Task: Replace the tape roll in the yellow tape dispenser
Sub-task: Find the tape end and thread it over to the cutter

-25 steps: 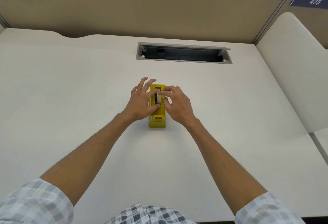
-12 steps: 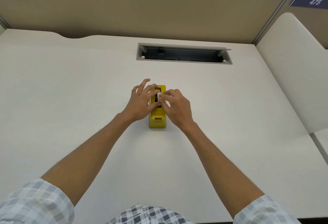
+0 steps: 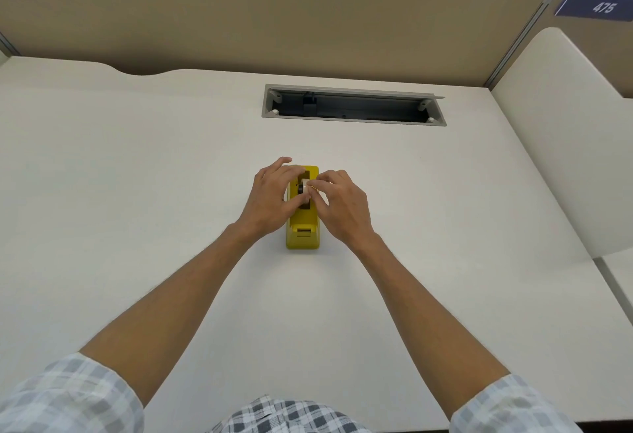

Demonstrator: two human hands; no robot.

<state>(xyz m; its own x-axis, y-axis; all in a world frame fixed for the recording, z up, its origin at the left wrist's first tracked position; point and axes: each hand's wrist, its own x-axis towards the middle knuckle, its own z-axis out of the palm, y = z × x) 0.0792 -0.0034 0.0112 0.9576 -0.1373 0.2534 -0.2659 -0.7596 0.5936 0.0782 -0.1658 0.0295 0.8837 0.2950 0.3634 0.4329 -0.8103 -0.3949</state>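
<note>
A yellow tape dispenser [image 3: 303, 233] stands in the middle of the desk, its cutter end toward me. A white tape roll [image 3: 303, 187] on a dark hub sits in the dispenser's open slot. My left hand [image 3: 270, 197] grips the roll from the left, thumb and fingers pinched on it. My right hand [image 3: 342, 206] pinches the same roll from the right. The fingers hide most of the roll and the slot.
A cream desk [image 3: 137, 192] spreads on all sides. A grey cable tray opening [image 3: 352, 106] lies behind the dispenser. A tan partition wall [image 3: 274, 14] closes the back, and a rounded cream divider [image 3: 561, 131] stands at the right.
Both hands have closed in tighter on the tape roll; the left fingers have curled in from a spread pose. The dispenser has stayed in place.
</note>
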